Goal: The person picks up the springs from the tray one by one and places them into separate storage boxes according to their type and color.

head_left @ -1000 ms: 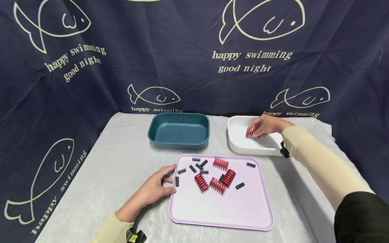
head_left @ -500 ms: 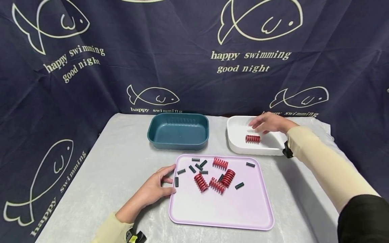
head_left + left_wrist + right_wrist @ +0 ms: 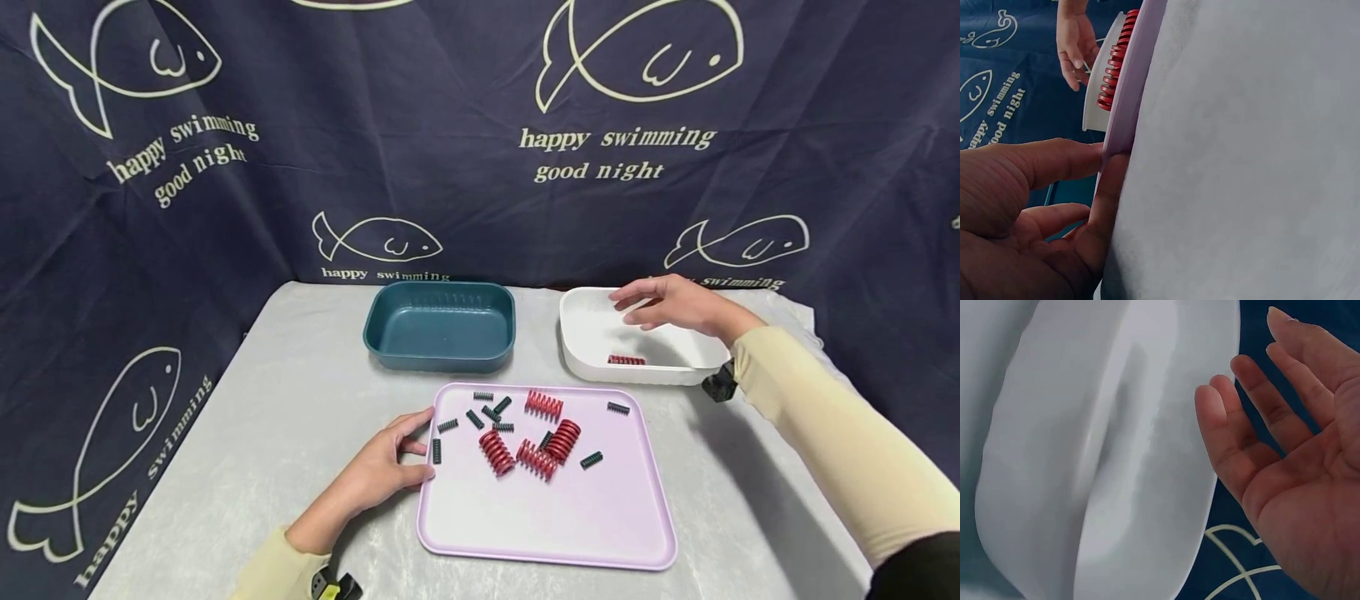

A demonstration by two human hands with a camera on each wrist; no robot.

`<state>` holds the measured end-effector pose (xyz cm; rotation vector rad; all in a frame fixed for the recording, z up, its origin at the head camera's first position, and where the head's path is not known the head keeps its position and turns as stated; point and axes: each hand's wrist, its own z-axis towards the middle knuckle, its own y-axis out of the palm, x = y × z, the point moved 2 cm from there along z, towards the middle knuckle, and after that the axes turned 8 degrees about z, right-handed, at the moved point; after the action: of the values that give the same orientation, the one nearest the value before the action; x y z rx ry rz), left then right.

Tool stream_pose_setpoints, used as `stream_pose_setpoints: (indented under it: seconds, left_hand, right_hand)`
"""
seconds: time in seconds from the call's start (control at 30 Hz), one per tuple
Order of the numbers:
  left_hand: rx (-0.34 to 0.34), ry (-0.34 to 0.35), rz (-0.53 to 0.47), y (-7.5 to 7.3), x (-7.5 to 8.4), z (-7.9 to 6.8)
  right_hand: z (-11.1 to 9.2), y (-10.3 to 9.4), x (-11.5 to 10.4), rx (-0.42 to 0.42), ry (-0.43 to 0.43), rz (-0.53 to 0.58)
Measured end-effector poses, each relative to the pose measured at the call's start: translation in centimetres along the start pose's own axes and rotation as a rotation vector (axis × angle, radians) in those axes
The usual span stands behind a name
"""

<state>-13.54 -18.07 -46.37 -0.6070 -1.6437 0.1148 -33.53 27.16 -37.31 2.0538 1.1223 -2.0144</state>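
My left hand (image 3: 378,462) pinches the left rim of a lilac tray (image 3: 547,529). In the left wrist view its thumb (image 3: 1066,162) lies against the rim and a finger passes to the underside. On the tray lie several large red coil springs (image 3: 497,452) and several small dark green springs (image 3: 592,460). My right hand (image 3: 671,302) hovers over a white bin (image 3: 637,373), fingers loosely bent and holding nothing. One red spring (image 3: 627,360) lies in the bin against its near wall, partly hidden by it. That spring is out of the right wrist view.
A teal bin (image 3: 440,364) stands behind the tray, left of the white one. Grey cloth (image 3: 247,467) covers the table. A dark blue curtain (image 3: 465,142) with fish drawings hangs behind and at the sides.
The right hand has let go of the red spring and lifted slightly. The spring has rolled toward the white bin's near wall. The left hand stays at the tray.
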Motion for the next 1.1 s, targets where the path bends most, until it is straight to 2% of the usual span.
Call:
stream_pose_setpoints:
  seconds: [0.23, 0.43, 0.63, 1.1]
  left_hand:
    - [0.006, -0.006, 0.016, 0.0, 0.0, -0.1]
    - [0.01, -0.017, 0.008, 0.1, 0.1, -0.2]
    - [0.009, -0.019, -0.001, 0.1, 0.0, -0.3]
    - [0.007, -0.006, -0.003, 0.1, 0.1, -0.1]
  right_hand:
    - [-1.3, 1.5, -0.8, -0.028, -0.094, 0.043]
    - [-2.0, 3.0, -1.4, -0.035, -0.113, 0.046]
    - [-2.5, 4.8, -2.3, -0.071, -0.155, 0.129]
    - [-3.3, 8.7, -2.2, -0.168, -0.182, 0.202]
